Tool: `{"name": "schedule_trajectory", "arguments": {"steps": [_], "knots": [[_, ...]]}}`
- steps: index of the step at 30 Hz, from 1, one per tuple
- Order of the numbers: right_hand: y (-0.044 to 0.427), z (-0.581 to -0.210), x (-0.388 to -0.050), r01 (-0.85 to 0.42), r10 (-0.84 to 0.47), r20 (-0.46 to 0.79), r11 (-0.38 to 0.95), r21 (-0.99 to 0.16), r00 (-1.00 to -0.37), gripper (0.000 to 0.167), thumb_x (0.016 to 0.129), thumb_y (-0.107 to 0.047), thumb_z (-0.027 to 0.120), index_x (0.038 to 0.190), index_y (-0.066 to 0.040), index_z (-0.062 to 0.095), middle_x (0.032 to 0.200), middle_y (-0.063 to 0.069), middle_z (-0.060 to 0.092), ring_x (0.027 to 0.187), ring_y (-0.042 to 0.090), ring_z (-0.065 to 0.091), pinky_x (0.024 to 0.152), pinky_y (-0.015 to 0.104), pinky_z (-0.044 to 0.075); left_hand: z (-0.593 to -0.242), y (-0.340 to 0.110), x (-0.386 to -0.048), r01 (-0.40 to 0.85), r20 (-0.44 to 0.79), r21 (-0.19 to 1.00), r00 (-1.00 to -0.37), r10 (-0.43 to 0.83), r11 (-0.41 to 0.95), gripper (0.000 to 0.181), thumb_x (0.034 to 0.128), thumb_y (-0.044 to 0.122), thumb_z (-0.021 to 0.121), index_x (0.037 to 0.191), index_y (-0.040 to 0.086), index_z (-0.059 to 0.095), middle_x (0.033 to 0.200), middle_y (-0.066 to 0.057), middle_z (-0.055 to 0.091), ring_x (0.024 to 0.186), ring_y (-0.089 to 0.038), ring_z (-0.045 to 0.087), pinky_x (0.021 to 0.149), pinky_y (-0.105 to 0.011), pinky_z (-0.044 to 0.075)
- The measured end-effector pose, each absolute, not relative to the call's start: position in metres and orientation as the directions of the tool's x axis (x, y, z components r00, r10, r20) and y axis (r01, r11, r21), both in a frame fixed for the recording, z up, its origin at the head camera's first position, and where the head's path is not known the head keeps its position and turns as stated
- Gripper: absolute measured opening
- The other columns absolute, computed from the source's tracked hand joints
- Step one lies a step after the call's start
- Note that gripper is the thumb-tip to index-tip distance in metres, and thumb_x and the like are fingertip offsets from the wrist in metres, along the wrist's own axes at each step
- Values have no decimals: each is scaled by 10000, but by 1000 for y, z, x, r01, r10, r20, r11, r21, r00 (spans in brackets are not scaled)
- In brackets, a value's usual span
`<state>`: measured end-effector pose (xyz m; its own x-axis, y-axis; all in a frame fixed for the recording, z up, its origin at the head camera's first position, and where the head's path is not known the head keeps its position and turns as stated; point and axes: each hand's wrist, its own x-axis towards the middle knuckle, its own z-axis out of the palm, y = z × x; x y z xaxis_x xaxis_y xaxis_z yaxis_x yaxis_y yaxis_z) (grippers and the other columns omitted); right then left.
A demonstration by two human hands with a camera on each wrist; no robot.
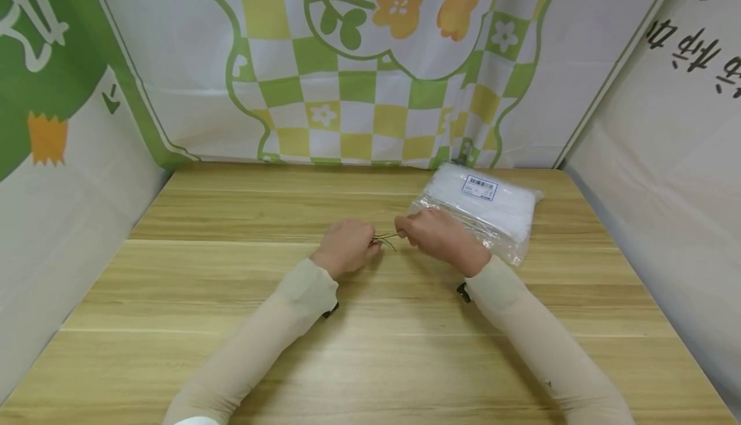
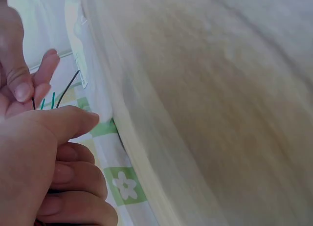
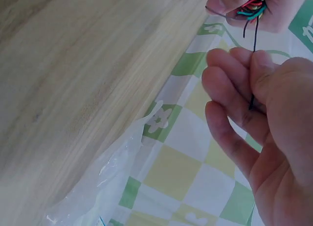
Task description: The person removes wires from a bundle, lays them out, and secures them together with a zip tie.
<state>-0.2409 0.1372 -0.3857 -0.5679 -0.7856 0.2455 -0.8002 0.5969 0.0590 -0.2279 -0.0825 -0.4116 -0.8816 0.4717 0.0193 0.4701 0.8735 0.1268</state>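
In the head view my left hand [image 1: 346, 246] grips a small bundle of thin coloured strands [image 1: 384, 240] above the middle of the table. Red, green and black ends of the bundle [image 3: 253, 11] poke out of that fist in the right wrist view; wire or cord, I cannot tell which. One black strand [image 3: 255, 36] runs from the bundle to my right hand [image 1: 435, 237], which pinches it between thumb and fingers. The strand's tail shows below the thumb. Most of the bundle is hidden inside the left hand.
A clear plastic bag [image 1: 480, 203] with white contents and a printed label lies at the back right, just behind the right hand. The wooden table [image 1: 202, 322] meets patterned cloth walls [image 1: 359, 116] at the back and both sides.
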Motion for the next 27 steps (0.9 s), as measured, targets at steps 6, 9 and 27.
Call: {"name": "schedule_trajectory", "arguments": {"steps": [6, 9, 27], "knots": [[140, -386, -237, -817, -787, 297, 575, 36, -541, 243, 857, 105, 668, 888, -135, 649, 687, -52, 660, 586, 100, 589, 557, 307, 528, -407, -94, -223, 479, -16, 158, -873, 487, 864, 439, 1089, 327, 605, 687, 154, 562, 666, 23, 466, 621, -129, 428, 586, -282, 392], [141, -388, -236, -821, -785, 305, 571, 19, -539, 264, 833, 122, 637, 873, -139, 641, 661, -68, 634, 560, 82, 545, 542, 292, 501, -406, -99, -220, 482, -14, 175, -871, 492, 858, 452, 1089, 325, 606, 673, 157, 548, 671, 21, 459, 620, -128, 420, 593, -283, 389], [149, -390, -230, -799, -755, 262, 574, -176, -601, 217, 997, 13, 636, 834, -129, 645, 615, -108, 598, 583, -7, 559, 599, 230, 510, -413, -136, -209, 448, -42, 228, -883, 468, 865, 420, 1086, 344, 605, 708, 191, 508, 657, 42, 415, 611, -121, 412, 583, -290, 363]]}}
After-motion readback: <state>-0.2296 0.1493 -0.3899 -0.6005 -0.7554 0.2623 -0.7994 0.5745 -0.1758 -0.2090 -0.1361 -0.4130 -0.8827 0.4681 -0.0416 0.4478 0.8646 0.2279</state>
